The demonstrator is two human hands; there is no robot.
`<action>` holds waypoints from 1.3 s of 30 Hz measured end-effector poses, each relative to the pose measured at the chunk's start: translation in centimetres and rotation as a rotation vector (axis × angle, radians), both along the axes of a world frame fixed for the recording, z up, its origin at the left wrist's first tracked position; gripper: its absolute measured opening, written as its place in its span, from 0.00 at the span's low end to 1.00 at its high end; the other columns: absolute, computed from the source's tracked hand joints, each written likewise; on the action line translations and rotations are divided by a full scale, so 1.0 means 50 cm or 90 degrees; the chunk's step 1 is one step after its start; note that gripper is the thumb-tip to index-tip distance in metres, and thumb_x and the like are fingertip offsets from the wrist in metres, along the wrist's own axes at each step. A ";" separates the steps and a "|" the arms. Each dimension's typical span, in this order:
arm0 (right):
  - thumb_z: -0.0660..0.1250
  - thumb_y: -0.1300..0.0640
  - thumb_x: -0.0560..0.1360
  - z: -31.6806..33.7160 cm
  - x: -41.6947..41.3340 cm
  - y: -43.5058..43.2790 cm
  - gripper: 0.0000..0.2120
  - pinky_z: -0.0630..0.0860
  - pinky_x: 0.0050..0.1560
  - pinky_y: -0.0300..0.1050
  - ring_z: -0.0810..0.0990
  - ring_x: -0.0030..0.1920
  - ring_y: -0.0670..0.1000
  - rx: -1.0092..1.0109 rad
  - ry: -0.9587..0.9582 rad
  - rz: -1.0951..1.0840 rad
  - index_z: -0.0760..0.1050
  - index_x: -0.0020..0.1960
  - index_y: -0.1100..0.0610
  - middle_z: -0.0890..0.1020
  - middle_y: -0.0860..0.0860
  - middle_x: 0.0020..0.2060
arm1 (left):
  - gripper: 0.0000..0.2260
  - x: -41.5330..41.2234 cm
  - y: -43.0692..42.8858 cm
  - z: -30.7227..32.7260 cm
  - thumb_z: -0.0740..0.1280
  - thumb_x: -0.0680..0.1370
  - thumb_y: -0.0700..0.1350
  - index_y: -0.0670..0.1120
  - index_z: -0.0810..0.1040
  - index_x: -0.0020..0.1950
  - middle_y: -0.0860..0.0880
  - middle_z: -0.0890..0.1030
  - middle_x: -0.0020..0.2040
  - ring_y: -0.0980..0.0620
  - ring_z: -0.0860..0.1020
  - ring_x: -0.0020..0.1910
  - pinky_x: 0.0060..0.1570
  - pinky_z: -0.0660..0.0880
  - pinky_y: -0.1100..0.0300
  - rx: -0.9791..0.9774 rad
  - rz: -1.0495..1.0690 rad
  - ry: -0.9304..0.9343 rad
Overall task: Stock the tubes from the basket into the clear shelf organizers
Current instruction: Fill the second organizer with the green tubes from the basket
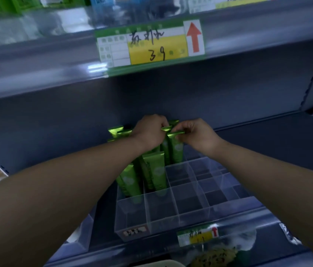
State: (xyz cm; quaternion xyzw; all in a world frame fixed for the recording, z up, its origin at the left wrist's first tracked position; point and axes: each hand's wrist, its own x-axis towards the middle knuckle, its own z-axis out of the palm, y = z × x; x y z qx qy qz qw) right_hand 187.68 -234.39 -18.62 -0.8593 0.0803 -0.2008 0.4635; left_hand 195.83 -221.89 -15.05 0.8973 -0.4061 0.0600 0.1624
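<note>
While your left hand [150, 132] and right hand [197, 135] each pinch a tube [176, 151] by its crimp, any sideways tug could topple neighbouring tubes [155, 170].

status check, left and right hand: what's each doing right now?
left hand: grips the crimped top of a green tube in the clear organizer.
right hand: pinches the top of the neighbouring green tube.

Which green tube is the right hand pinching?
The rightmost green plastic tube, at the back of the clear plastic organizer: the right hand pinches its crimped top. The left hand holds the tube beside it.
</note>
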 end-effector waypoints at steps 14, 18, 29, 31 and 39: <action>0.64 0.70 0.73 0.001 -0.001 0.022 0.15 0.73 0.58 0.39 0.78 0.52 0.49 -0.029 0.001 -0.068 0.77 0.58 0.62 0.80 0.53 0.51 | 0.15 -0.013 0.007 -0.002 0.56 0.81 0.42 0.45 0.74 0.65 0.45 0.77 0.64 0.46 0.75 0.61 0.55 0.68 0.62 -0.012 -0.004 0.004; 0.64 0.63 0.74 0.008 -0.027 0.037 0.18 0.71 0.61 0.45 0.74 0.61 0.56 -0.197 0.010 -0.120 0.74 0.63 0.58 0.77 0.55 0.60 | 0.16 -0.025 0.032 0.005 0.55 0.82 0.43 0.45 0.71 0.68 0.43 0.74 0.66 0.44 0.73 0.63 0.60 0.68 0.59 0.017 -0.028 -0.018; 0.54 0.46 0.78 0.046 -0.122 0.132 0.27 0.48 0.73 0.55 0.46 0.76 0.53 -0.405 0.159 -0.120 0.52 0.75 0.48 0.49 0.48 0.77 | 0.25 -0.117 0.156 0.043 0.50 0.81 0.55 0.52 0.51 0.77 0.50 0.54 0.78 0.49 0.49 0.77 0.75 0.46 0.51 0.233 -0.034 -0.173; 0.53 0.44 0.79 0.052 -0.137 0.153 0.29 0.47 0.73 0.57 0.43 0.76 0.53 -0.415 0.178 -0.111 0.49 0.76 0.48 0.45 0.48 0.77 | 0.25 -0.137 0.181 0.047 0.49 0.81 0.56 0.52 0.50 0.77 0.50 0.52 0.78 0.49 0.48 0.77 0.75 0.46 0.48 0.246 -0.022 -0.201; 0.50 0.39 0.78 0.065 -0.205 0.254 0.32 0.44 0.74 0.61 0.37 0.76 0.55 -0.442 0.199 -0.109 0.40 0.77 0.47 0.36 0.47 0.76 | 0.29 -0.222 0.291 0.057 0.50 0.80 0.59 0.51 0.48 0.77 0.48 0.49 0.78 0.48 0.46 0.77 0.75 0.45 0.46 0.215 0.019 -0.237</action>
